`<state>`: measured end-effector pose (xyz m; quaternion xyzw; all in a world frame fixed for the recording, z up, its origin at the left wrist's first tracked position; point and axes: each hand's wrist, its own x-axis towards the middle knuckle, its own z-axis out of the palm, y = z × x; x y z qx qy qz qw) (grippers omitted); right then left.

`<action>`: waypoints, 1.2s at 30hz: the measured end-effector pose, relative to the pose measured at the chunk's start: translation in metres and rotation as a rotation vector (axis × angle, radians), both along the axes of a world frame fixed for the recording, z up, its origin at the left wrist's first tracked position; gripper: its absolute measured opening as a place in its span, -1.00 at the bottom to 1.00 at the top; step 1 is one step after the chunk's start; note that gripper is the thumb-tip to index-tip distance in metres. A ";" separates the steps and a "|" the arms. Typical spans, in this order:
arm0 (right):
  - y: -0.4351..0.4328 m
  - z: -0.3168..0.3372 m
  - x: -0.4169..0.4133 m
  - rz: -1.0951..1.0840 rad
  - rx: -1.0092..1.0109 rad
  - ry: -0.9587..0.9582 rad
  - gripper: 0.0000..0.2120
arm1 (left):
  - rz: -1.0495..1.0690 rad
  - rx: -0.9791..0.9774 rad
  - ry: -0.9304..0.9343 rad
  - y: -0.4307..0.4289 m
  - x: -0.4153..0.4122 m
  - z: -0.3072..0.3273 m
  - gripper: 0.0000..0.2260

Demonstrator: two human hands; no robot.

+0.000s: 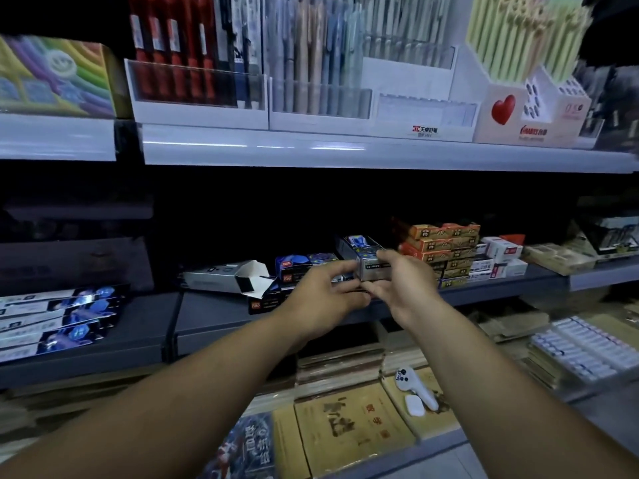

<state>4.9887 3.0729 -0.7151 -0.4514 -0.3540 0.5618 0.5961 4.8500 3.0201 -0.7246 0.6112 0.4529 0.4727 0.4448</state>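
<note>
Silver box (372, 269), lettering blurred, left hand (323, 300), right hand (403, 288), fingers clamped on it, beside orange 0.5 boxes (446, 245)

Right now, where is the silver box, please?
Head view, centre: the silver box is held by the left hand and right hand, left of the orange boxes.

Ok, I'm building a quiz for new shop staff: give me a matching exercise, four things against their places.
1 silver box
2 orange boxes
3 red heart
4 open box

a top shelf
b middle shelf, left of the hands
c held by left hand and right hand
d middle shelf, right of the hands

Pairs: 1-c, 2-d, 3-a, 4-b.
</note>
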 end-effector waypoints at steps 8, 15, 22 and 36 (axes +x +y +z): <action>0.014 -0.011 0.008 0.049 0.068 -0.318 -0.86 | 0.006 -0.050 0.084 0.013 0.000 -0.013 -0.45; 0.024 -0.029 0.008 -0.054 0.192 -0.610 -0.94 | 0.063 0.003 0.192 0.024 -0.004 -0.021 -0.37; 0.034 -0.030 0.004 -0.128 0.293 -0.662 -0.91 | 0.135 0.060 0.101 0.034 0.006 -0.012 -0.45; 0.050 -0.024 -0.024 -0.091 0.484 -0.608 -0.93 | 0.238 0.249 0.312 0.035 -0.034 -0.002 -0.51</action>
